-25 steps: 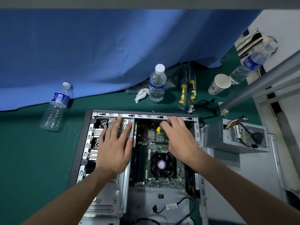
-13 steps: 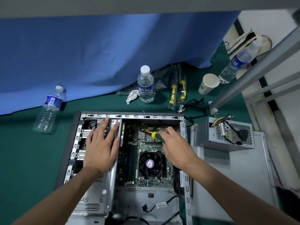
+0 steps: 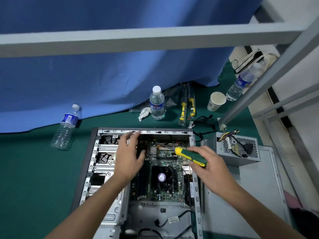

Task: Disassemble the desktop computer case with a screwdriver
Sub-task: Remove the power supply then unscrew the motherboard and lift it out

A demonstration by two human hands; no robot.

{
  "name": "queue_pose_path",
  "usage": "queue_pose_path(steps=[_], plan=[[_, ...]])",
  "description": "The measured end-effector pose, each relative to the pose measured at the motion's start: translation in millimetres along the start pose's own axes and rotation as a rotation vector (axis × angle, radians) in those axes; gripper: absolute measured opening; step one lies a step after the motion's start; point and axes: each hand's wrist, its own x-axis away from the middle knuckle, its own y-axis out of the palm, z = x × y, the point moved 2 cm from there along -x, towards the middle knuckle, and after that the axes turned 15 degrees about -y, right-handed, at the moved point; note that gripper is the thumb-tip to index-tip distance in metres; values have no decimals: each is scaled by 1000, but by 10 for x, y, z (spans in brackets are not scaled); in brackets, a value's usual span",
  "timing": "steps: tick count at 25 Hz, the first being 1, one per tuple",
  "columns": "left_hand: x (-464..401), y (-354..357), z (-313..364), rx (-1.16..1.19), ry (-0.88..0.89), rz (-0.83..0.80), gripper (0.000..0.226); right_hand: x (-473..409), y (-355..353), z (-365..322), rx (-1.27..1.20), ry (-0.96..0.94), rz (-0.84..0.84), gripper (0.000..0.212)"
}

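Your right hand [image 3: 209,165] has come up off the motherboard [image 3: 165,171] w/ the screwdriver [image 3: 189,156]. Half a sec ago the tip was down near the top of the board; now the green/yellow handle lies across your curled fingers, shaft angled up-left, tip hovering over the slot area and touching nothing that I can see. Grip looks loose, more a cradle than a driving hold.

Your left hand [image 3: 128,158] has shifted too. It was flat on the drive cage [image 3: 105,163]; now it's lifted, fingers spread and straight, blurred w/ motion, reaching toward the top edge of the board. Holding nothing.

The computer case [image 3: 94,152] lies on its side on the green mat [image 3: 34,178], open face up, board + CPU fan [image 3: 162,177] still mounted. The PSU [image 3: 240,150] is already out, sitting just right of the case on the removed side panel [image 3: 259,187].

My read: you've probably finished w/ one screw, or you're repositioning; can't tell if it came out, too small to see. If loose, the free hand is likely going for it. Board removal seems to be the current step, maybe halfway through overall. Watch for dropping a screw into the chassis.
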Motion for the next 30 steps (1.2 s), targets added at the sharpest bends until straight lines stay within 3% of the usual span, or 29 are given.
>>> queue_pose_path(steps=[3,7,11,14,17,20,24,30], plan=[[94,-12,272,156,3,-132,63,142,-144,-143,-111,26,63,40],[185,-64,424,250,110,-112,24,338,-255,-301,-200,49,114,43],[303,-74,373,444,52,-254,14,613,-277,-268,-349,239,211,38],[467,-52,337,695,-85,-455,13,878,-94,-217,-794,484,348,37],[663,-28,321,741,-85,-645,20,1030,159,-314,-1206,592,216,53],[812,-49,320,589,100,-608,18,979,375,-502,-1118,537,99,45],[991,-88,364,281,405,-373,28,801,435,-679,-663,439,246,28],[1162,-28,434,56,575,-167,17,819,401,-621,-437,420,180,13]])
